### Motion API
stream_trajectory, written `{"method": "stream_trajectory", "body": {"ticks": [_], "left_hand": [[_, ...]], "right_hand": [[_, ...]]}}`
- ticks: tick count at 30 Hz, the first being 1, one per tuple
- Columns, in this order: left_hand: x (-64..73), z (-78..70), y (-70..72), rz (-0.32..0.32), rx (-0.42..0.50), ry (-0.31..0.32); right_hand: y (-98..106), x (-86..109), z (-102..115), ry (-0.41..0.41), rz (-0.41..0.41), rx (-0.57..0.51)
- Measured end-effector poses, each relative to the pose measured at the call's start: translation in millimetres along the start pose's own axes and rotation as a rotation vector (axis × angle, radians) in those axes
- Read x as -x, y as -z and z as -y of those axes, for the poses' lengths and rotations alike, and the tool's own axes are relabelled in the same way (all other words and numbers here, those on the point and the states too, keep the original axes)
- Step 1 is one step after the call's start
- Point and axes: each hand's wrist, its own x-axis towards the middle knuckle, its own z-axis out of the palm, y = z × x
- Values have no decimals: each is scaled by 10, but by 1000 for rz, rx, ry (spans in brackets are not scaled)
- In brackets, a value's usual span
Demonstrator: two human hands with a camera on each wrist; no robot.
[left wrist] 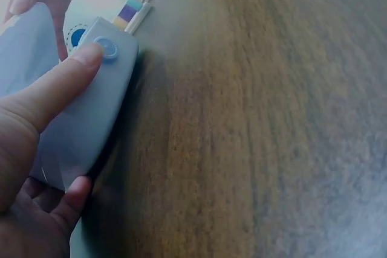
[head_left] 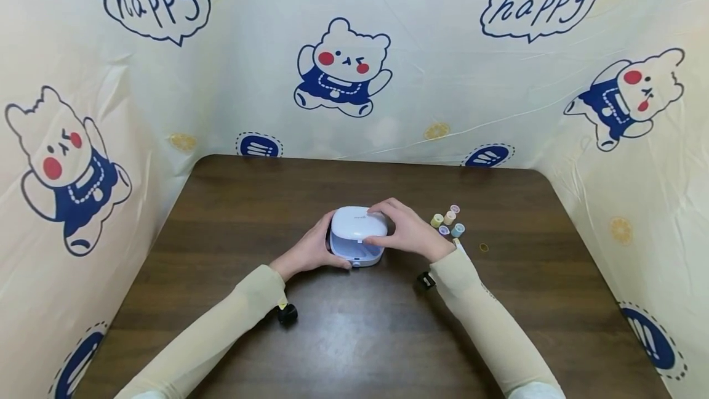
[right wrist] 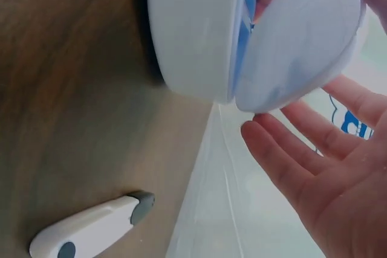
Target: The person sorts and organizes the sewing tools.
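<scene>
A white and pale blue plastic box (head_left: 357, 256) sits at the middle of the table, its rounded lid (head_left: 360, 221) raised partway over the base. My left hand (head_left: 312, 245) grips the base from the left. In the left wrist view its thumb lies by the round front button (left wrist: 106, 48), with fingers curled under the lower side. My right hand (head_left: 407, 229) holds the lid at its right edge, thumb in front and fingers behind. The right wrist view shows the gap between lid and base. Most of the inside is hidden.
Several small thread spools (head_left: 450, 218) stand right of the box, near my right wrist. A small yellowish ring (head_left: 484, 247) lies beyond them. A white tool with a grey tip (right wrist: 91, 226) lies on the table (head_left: 343, 337). Printed cloth (head_left: 432, 79) hangs around three sides.
</scene>
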Motion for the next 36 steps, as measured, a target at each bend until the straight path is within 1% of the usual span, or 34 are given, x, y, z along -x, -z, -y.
{"method": "stream_trajectory", "body": {"ticks": [3,7,12,16,19,24,29,33,36], "left_hand": [[2,9,5,1,11,-11],[14,25,14,5,51,-18],[24,29,34,13,82,-21],[22,42,43,12,57,-16],[22,53,42,6,41,-29],[22,58,46,-6,24,-52],[28,26,77,0,-3,-38],[25,18,94,-7,-43,-36],[20,39,91,-5,-46,-39]], "right_hand": [[22,2,-4,-3,-10,8],[31,12,-8,2,-12,26],[50,33,28,44,-36,37],[79,36,51,113,-86,19],[102,26,47,154,-121,-11],[142,25,27,183,-183,-45],[148,21,-3,225,-273,-70],[150,9,0,228,-336,-82],[148,-3,10,187,-362,-90]]}}
